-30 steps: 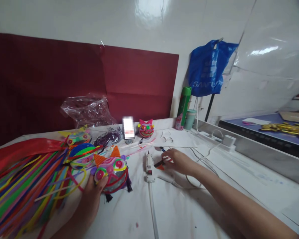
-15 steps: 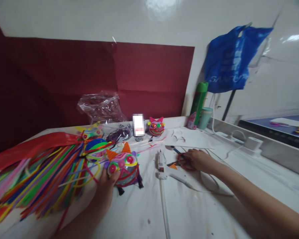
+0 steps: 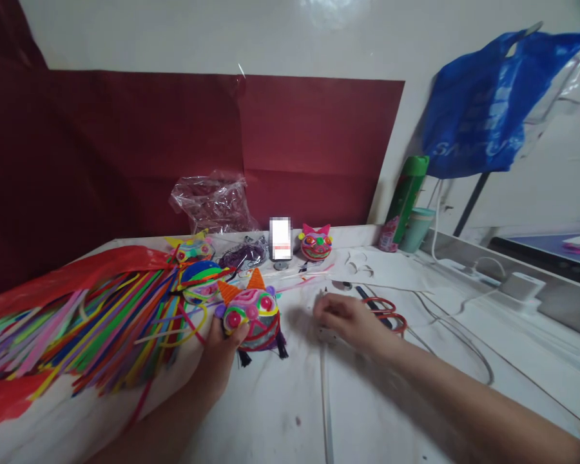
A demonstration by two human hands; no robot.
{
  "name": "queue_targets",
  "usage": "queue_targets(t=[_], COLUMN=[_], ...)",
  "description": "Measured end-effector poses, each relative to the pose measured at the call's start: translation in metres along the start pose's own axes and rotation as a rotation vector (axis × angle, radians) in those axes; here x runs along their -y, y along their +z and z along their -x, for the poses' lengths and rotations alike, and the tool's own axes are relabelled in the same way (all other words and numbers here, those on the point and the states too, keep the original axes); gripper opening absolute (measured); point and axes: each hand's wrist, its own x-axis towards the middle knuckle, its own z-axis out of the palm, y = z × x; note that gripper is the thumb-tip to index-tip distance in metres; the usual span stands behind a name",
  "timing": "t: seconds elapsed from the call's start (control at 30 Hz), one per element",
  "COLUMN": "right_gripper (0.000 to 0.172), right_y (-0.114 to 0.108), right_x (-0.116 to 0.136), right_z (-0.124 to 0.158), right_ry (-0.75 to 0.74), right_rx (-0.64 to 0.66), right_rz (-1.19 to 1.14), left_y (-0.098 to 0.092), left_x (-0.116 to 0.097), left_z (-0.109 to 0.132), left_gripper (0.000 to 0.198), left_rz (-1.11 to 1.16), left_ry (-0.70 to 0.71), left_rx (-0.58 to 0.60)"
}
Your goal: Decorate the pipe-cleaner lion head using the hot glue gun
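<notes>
My left hand is closed round the lower left of a colourful craft animal head with orange ears, holding it on the white table. My right hand lies with curled fingers over the white glue gun, of which only a small part shows below the hand. The hand is smeared by motion, so its grip is unclear. A long glue stick runs from the gun toward me. Red-handled scissors lie just right of my right hand.
A big fan of coloured pipe cleaners and red plastic fills the left. Other craft heads, a plastic bag, a green spray can, a teal cup, a charger and cable lie around.
My right hand has left the scissors and moved left onto the glue gun. The left hand keeps hold of the craft head. The view has turned left.
</notes>
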Motion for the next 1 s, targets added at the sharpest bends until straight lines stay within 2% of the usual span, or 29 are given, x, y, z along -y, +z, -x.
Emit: queue_targets(t=[0.07, 0.13, 0.2, 0.27, 0.47, 0.73, 0.9, 1.0], right_gripper=[0.012, 0.018, 0.021, 0.022, 0.024, 0.009, 0.01, 0.011], right_y=[0.035, 0.061, 0.075, 0.081, 0.082, 0.078, 0.056, 0.038], right_x=[0.012, 0.017, 0.016, 0.012, 0.008, 0.003, 0.016, 0.025], right_z=[-0.006, -0.013, -0.017, -0.019, -0.015, -0.016, -0.016, -0.016], right_ry=[0.037, 0.08, 0.071, 0.067, 0.141, 0.115, -0.082, -0.151], right_rx=[0.068, 0.048, -0.013, -0.058, -0.07, -0.088, -0.183, -0.269], right_rz=[-0.158, -0.215, -0.215, -0.208, -0.269, -0.293, -0.219, -0.278], left_y=[0.0, -0.001, 0.0, 0.001, 0.004, 0.0, -0.002, -0.002], left_x=[-0.001, -0.001, -0.002, -0.002, -0.003, 0.006, 0.007, 0.007], left_z=[0.001, 0.002, 0.003, 0.004, 0.004, -0.002, -0.003, -0.003], left_gripper=[0.057, 0.059, 0.063, 0.067, 0.068, 0.068, 0.061, 0.062], left_rz=[-0.022, -0.014, 0.018, 0.035, -0.07, -0.042, 0.022, 0.044], left_ry=[-0.004, -0.009, -0.012, -0.021, 0.001, 0.012, -0.025, -0.036], left_rx=[0.006, 0.028, 0.055, 0.068, 0.039, 0.033, 0.033, 0.029])
